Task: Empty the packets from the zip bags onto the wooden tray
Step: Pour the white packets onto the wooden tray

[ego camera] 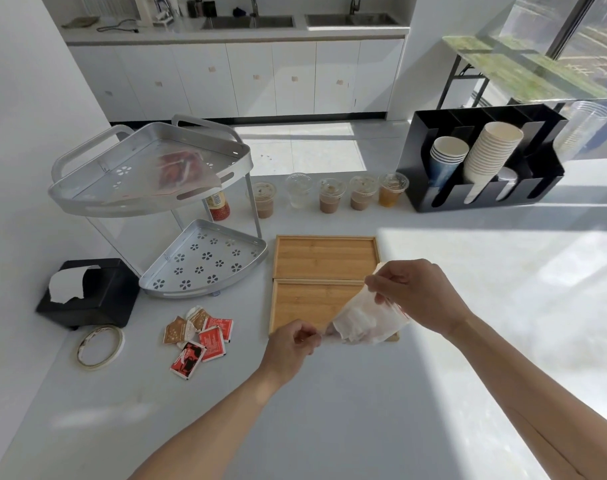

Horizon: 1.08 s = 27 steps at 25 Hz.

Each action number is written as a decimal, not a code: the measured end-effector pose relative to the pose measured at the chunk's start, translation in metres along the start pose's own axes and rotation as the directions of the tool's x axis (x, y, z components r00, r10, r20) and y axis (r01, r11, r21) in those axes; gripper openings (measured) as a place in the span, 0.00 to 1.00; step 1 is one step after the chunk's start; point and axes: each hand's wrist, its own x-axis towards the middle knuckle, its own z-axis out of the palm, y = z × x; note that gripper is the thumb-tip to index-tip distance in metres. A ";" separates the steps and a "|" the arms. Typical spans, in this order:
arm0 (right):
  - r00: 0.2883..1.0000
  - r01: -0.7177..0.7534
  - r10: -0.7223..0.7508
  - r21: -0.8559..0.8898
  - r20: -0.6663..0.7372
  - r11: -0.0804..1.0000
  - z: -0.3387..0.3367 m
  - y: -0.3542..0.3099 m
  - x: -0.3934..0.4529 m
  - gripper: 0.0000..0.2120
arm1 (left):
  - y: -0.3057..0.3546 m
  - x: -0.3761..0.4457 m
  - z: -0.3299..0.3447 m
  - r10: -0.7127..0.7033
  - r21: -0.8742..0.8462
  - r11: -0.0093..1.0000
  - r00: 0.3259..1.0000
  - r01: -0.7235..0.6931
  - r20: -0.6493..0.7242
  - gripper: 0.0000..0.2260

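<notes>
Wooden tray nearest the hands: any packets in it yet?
Empty: the wooden tray shows bare wood; the zip bag above it holds white packets.

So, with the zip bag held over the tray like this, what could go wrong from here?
1. The zip bag hangs over the near right corner of the tray, so packets may drop on the counter instead.
2. The left hand pinches only a corner, so the bag may slip out.
3. Loose packets already lie on the counter left of the tray; new ones could mix with them.
</notes>
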 end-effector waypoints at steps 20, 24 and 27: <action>0.892 -0.451 0.374 0.440 0.253 0.777 0.085 0.090 0.083 0.08 | 0.066 0.030 -0.107 0.127 0.256 0.964 0.971 -0.072 -0.203 0.08; 0.871 -0.491 0.417 0.453 0.260 0.744 0.094 0.098 0.090 0.08 | 0.087 0.043 -0.106 0.176 0.367 0.924 0.969 -0.103 -0.172 0.09; 0.868 -0.496 0.428 0.453 0.251 0.741 0.097 0.103 0.091 0.09 | 0.104 0.050 -0.103 0.231 0.456 0.876 0.967 -0.158 -0.108 0.07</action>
